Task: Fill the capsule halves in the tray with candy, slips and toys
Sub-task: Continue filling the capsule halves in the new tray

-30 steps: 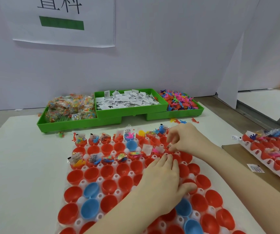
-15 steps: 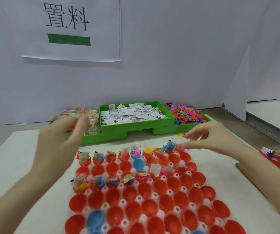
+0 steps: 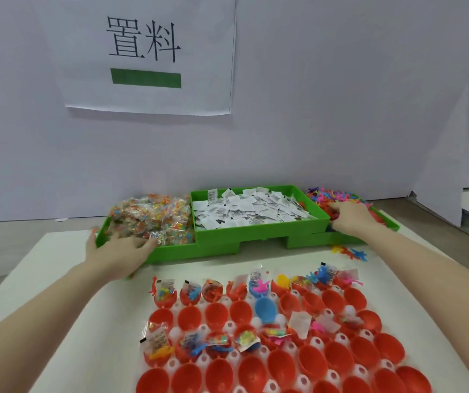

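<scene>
Both hands have been moved off the capsule tray and out to the green bins at the back of the counter (image 3: 15,279) since a moment ago. Left hand (image 3: 115,251) is laid on the near edge of the candy bin (image 3: 171,251), fingers spread fairly flat against the wrapped candy (image 3: 149,215); nothing is seen to be pinched. Right hand (image 3: 351,215) is pushed down into the pile of little plastic toys (image 3: 332,195) in the right-hand bin, fingers curled in, but whether anything's actually grabbed can't be told. Paper slips (image 3: 246,211) are heaped in the raised middle bin between the two.

Nearer the camera, the white tray (image 3: 229,326) of red capsule halves (image 3: 217,313) is set out, with a couple of blue ones (image 3: 266,309) mixed in. Far row is mostly filled with candy, slips and toys, and part of the third row too. A few stray toys (image 3: 351,253) are scattered on the counter just past the tray. A printed sign (image 3: 148,52) is stuck on the wall behind.
</scene>
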The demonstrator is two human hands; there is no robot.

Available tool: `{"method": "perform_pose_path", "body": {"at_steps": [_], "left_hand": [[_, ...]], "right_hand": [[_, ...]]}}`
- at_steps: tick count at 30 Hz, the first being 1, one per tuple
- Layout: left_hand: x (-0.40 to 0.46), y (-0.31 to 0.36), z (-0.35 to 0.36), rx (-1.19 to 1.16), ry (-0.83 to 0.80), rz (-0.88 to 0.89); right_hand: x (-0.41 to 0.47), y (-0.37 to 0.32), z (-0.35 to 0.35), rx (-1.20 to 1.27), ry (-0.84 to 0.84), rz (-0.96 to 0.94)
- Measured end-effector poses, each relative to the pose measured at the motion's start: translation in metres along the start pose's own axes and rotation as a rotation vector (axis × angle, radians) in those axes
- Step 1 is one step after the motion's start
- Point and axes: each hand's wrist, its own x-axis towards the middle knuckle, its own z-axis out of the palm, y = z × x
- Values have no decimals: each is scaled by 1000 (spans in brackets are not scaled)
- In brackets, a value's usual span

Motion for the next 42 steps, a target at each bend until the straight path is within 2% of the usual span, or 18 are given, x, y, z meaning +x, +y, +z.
{"method": "perform_pose_path", "body": {"at_steps": [3,5,8,10,16,21,24,28,32,34,39,40,42], "left_hand": [[6,4,4,-183,112,-9],[8,4,4,-393,209,-62],[8,8,1,-648,229,-99],[5,12,0,-727,251,-105],[-10,16,-6,-878,568,-168],[-17,15,-11,-1043,643,-242],[-19,13,-14,-1205,611,-325],[-23,8,-20,-1729,415,-350],[-43,6,-27,-2015,328,-337],[-59,6,-27,-2023,300,-260],[-107,16,-27,-1799,219,-35],[-115,20,-29,-1779,214,-3],[-127,25,-35,-1758,199,38]], "right_hand": [[0,0,4,40,122,-8],[-3,1,7,47,168,-22],[-8,1,7,67,236,-15],[-10,3,3,106,297,15],[-12,3,-7,356,427,40],[-13,-1,-14,594,495,139],[-13,-3,-17,752,442,218],[-17,-2,-18,1111,347,353],[-20,-12,-27,1247,256,265],[-21,-26,-33,1237,215,204],[-23,-69,-36,1292,194,171],[-24,-77,-33,1228,173,130],[-27,-90,-24,930,98,-38]]}}
